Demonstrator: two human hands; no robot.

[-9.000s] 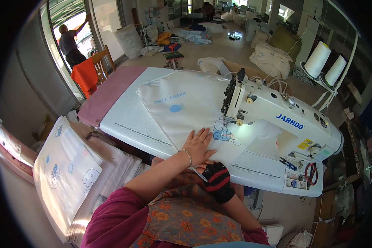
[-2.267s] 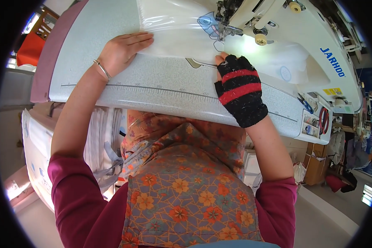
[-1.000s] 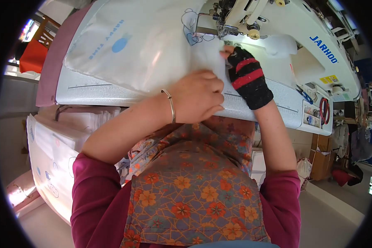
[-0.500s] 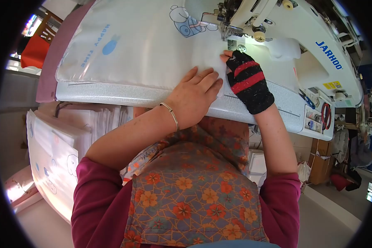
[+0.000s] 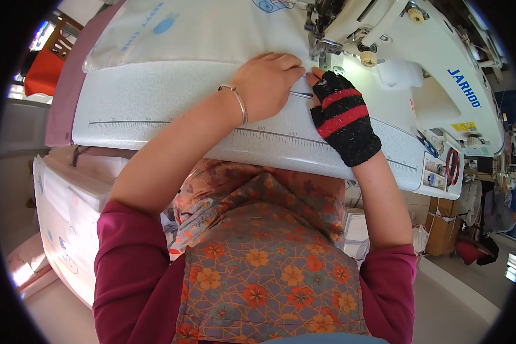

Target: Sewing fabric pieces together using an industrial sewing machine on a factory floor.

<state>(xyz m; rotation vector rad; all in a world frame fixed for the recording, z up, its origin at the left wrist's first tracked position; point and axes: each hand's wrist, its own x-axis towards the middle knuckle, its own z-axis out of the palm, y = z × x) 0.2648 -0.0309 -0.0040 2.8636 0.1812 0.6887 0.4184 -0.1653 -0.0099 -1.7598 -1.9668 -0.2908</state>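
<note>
Fingers (image 5: 289, 61) of both hands lay drawn close together at the near edge of a printed white panel (image 5: 212, 37).
On its table (image 5: 155, 94) stood the sewing machine (image 5: 427, 60); the panel spread left of the presser foot (image 5: 327, 47). The right hand (image 5: 344, 114), in a striped fingerless glove (image 5: 352, 135), nearly met the bare left hand (image 5: 265, 83); whether either pinched the panel could not be told. A bangle (image 5: 242, 103) circled the left wrist.

Up top, the white cloth (image 5: 223, 40) has blue pictures. The middle glove (image 5: 345, 118) is black, striped red. The bottom apron (image 5: 272, 269) has orange flowers.
</note>
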